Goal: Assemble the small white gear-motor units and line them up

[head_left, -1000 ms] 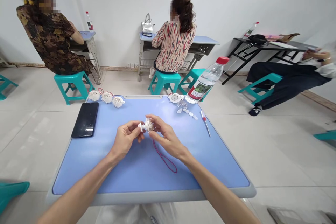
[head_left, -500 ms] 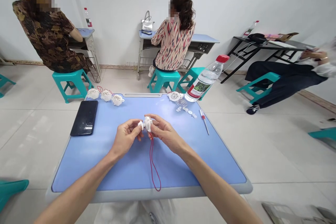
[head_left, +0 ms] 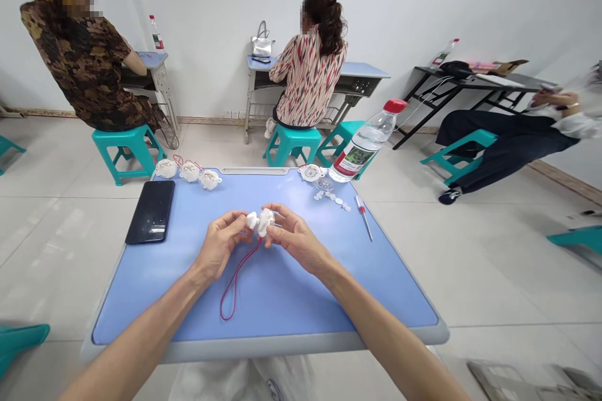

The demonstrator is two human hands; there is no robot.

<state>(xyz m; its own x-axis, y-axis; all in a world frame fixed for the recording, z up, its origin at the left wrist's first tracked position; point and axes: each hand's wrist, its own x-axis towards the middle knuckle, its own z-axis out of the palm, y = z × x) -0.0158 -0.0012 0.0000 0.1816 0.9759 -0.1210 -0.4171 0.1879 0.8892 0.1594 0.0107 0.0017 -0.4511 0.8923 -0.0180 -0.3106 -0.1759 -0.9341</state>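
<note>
Over the middle of the blue desk (head_left: 197, 301), my left hand (head_left: 221, 243) pinches a small white knob-like piece (head_left: 252, 220). Right beside it my right hand (head_left: 298, 237) grips a white plastic part (head_left: 266, 222) by its right side. The two white pieces are close together; whether they are joined is too small to tell. A red cord loop (head_left: 230, 291) hangs from the part in my right hand and bends toward the left over the desk.
Several white parts (head_left: 189, 171) with red cords lie at the back left, above a black phone (head_left: 151, 212). At the back right are another white part (head_left: 311, 172), a water bottle (head_left: 364, 144), small white discs (head_left: 338, 201) and a screwdriver (head_left: 364, 218). Seated people are beyond.
The red cord loop has swung from the right to the left. Both white pieces have turned a little between my hands, which stay in nearly the same place.
</note>
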